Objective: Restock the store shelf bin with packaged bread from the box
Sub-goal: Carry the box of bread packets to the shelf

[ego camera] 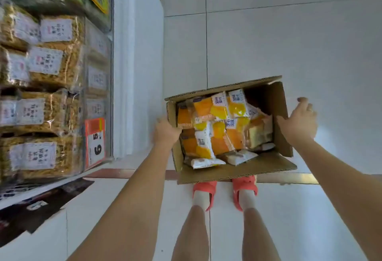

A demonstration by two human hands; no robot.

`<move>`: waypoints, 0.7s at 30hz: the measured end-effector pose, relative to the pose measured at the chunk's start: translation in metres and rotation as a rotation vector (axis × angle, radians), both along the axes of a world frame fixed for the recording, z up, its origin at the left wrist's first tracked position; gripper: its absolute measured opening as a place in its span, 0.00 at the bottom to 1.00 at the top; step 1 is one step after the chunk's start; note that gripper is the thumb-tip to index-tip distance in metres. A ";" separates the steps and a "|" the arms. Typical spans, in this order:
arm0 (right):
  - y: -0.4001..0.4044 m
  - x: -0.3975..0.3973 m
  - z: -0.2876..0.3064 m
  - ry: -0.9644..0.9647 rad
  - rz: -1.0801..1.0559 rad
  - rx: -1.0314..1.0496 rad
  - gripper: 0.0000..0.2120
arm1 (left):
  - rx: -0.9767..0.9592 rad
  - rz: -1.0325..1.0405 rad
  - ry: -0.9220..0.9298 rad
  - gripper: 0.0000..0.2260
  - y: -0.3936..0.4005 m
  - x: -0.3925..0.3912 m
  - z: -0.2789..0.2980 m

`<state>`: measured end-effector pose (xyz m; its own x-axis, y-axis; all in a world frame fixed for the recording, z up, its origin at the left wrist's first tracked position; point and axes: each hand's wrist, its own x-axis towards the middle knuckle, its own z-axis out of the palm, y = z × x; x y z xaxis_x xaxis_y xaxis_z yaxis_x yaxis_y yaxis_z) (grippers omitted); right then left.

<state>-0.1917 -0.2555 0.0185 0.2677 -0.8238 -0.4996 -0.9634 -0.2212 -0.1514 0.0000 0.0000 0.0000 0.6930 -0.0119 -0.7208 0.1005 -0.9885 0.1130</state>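
An open cardboard box [237,171] hangs above the floor in front of my legs. Several orange, yellow and white bread packs [217,128] lie jumbled inside it. My left hand [165,131] grips the box's left wall, thumb over the rim. On the other side my right hand [299,122] holds the upright right flap, with fingers curled behind it. To the left stands the store shelf [122,74], its clear-fronted bins [97,70] stacked with bagged goods.
Labelled bags of brown snacks [51,64] fill the shelf bins at left. A red and white price tag [95,141] hangs on the lowest bin front. White floor tiles [289,43] spread ahead and right. My feet in coral sandals [244,186] stand under the box.
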 end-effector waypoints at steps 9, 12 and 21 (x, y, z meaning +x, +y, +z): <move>-0.010 -0.019 -0.039 -0.043 -0.127 0.216 0.14 | 0.036 0.087 0.046 0.12 0.006 0.007 -0.040; -0.012 -0.016 -0.039 -0.013 -0.116 0.173 0.10 | 0.049 0.109 0.035 0.09 0.008 0.011 -0.042; -0.026 -0.020 0.021 0.019 -0.110 0.158 0.07 | 0.006 0.028 0.051 0.07 -0.010 0.043 0.023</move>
<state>-0.2112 -0.2811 0.0392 0.1699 -0.7582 -0.6295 -0.9834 -0.0897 -0.1575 0.0431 -0.0096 0.0228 0.6553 0.0114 -0.7553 0.1338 -0.9858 0.1012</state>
